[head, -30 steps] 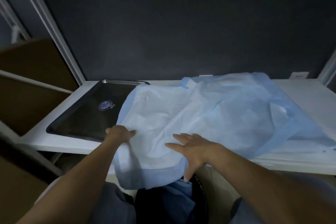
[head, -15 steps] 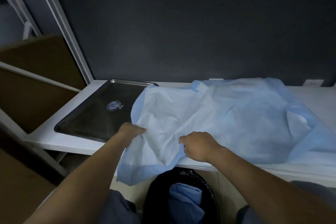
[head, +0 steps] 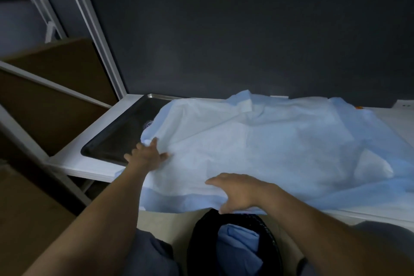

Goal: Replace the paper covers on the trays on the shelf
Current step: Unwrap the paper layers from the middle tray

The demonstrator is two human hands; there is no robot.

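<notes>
Paper cover is spread across the shelf, its left end overlapping the tray; the long axis runs left-right along the shelf. Left grip is spread flat on its left edge, right grip laid open on the front hem. Cover is judged light, limp, easily torn; best taken at 2 adjacent corners

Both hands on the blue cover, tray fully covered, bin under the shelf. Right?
Not quite. The head view shows the tray only partly covered: its left part lies bare. The rest holds: left hand and right hand rest on the blue cover, and the bin sits under the shelf.
</notes>
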